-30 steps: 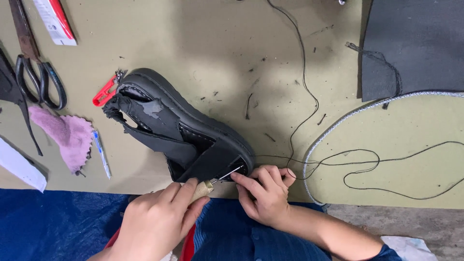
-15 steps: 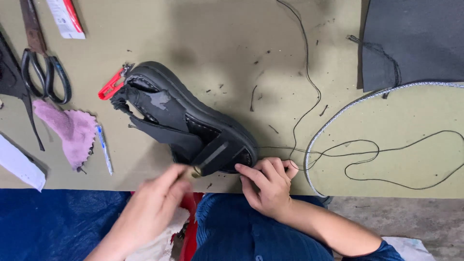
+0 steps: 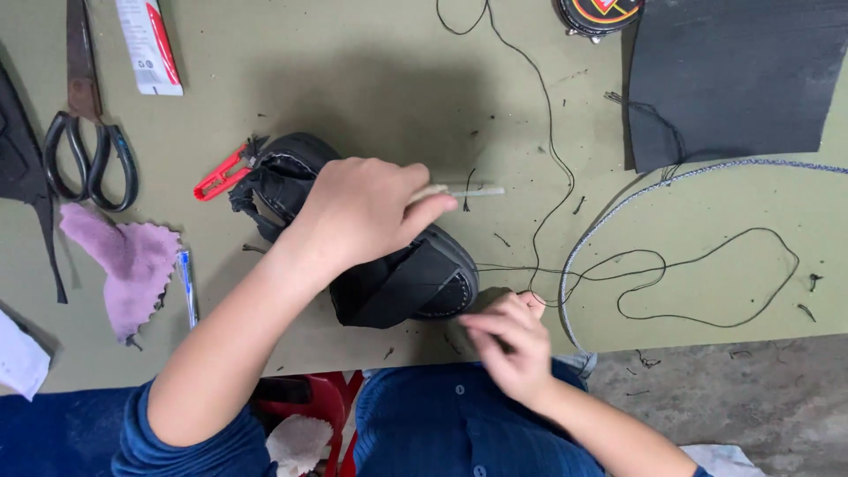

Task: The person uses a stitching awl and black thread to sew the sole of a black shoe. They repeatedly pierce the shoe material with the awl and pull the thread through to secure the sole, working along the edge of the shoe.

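The left hand (image 3: 362, 216), pinching a pale awl-like tool (image 3: 459, 191), has risen above the black leather shoe (image 3: 397, 278); the right hand (image 3: 508, 340) now pinches black thread (image 3: 565, 269) beside it.

The light is even and fairly soft, falling from above onto the olive-green table (image 3: 353, 62), which shows no hard glare. A broad, dim shadow lies across the middle of the table around the black shoe (image 3: 415, 283), with blurred edges rather than sharp ones. The shoe itself reads very dark, and its stitching and surface detail are hard to make out. The right hand (image 3: 508, 344) is smeared by motion blur, its fingers indistinct, while the left hand (image 3: 362, 212) is sharper. The thin black thread (image 3: 707, 265) and the scissors (image 3: 88, 150) are crisp. Straight edges bow slightly toward the frame's borders.
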